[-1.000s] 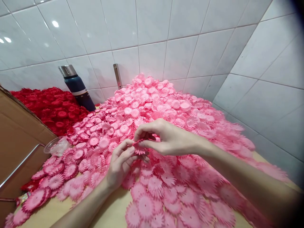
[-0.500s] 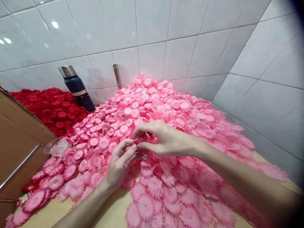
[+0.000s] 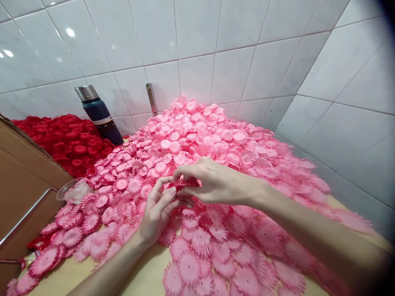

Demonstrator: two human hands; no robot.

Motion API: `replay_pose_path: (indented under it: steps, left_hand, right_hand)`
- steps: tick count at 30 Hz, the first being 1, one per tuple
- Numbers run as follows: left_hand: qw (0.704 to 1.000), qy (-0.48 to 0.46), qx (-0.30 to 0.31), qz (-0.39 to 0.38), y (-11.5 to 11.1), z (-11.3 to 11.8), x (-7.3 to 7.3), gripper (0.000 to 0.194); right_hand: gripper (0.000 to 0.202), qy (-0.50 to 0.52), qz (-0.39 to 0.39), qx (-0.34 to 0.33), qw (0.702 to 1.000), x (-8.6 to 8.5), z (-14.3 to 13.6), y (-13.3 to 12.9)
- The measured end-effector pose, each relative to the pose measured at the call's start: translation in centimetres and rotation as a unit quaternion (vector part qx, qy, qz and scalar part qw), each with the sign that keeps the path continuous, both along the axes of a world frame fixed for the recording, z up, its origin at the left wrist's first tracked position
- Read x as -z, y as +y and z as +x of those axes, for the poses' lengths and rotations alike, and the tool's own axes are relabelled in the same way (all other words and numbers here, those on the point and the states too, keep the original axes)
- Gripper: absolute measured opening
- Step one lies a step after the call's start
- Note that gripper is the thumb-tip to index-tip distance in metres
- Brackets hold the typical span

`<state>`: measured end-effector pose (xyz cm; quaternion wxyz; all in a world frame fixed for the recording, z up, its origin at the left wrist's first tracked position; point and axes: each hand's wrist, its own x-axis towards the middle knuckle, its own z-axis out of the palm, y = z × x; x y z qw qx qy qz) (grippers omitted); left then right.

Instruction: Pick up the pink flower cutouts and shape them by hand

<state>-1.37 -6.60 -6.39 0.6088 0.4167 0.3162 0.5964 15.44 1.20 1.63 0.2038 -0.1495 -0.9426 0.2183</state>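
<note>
My left hand (image 3: 158, 209) and my right hand (image 3: 206, 181) meet over the heap, both closed on a dark pink petal piece (image 3: 182, 184). Its edge shows between the fingertips, and the fingers hide much of it. The left thumb presses at its near side, while the right thumb and curled fingers pinch it from the right. All around and beneath lies a large heap of pink fringed petal discs (image 3: 189, 267), many with a small hole in the middle.
Behind on the left, a dark blue bottle (image 3: 100, 115) leans beside a red petal heap (image 3: 70, 137). A cardboard box (image 3: 27, 172) and a clear plastic cup (image 3: 73, 190) are at the left. A metal bracket (image 3: 151, 99) is on the tiled wall (image 3: 197, 33).
The right fingers have shifted slightly and flattened over the petal piece, and more of its red-pink edge shows between the hands. The left hand has hardly moved.
</note>
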Motion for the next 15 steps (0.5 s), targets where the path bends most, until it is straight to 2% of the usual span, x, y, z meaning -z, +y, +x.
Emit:
replay_pose_path:
  steps: [4,7,10,15]
  left_hand:
    - [1.0,0.0,-0.002,-0.003,0.14,-0.03,0.02,0.014]
    - [1.0,0.019,0.006,0.001,0.15,-0.04,-0.15,0.012]
    - [0.999,0.032,0.005,0.013,0.13,-0.05,0.01,0.015]
    - [0.997,0.041,-0.06,0.018,0.13,0.09,0.61,0.033]
  right_hand:
    - [0.014,0.012,-0.021,-0.007,1.0,0.02,-0.09,-0.08]
    - [0.011,0.053,-0.046,0.017,0.997,0.11,-0.1,-0.13]
    - [0.018,0.05,-0.103,0.029,0.993,0.04,-0.08,-0.24]
    - [0.035,0.0,-0.203,-0.015,0.979,-0.34,-0.03,-0.45]
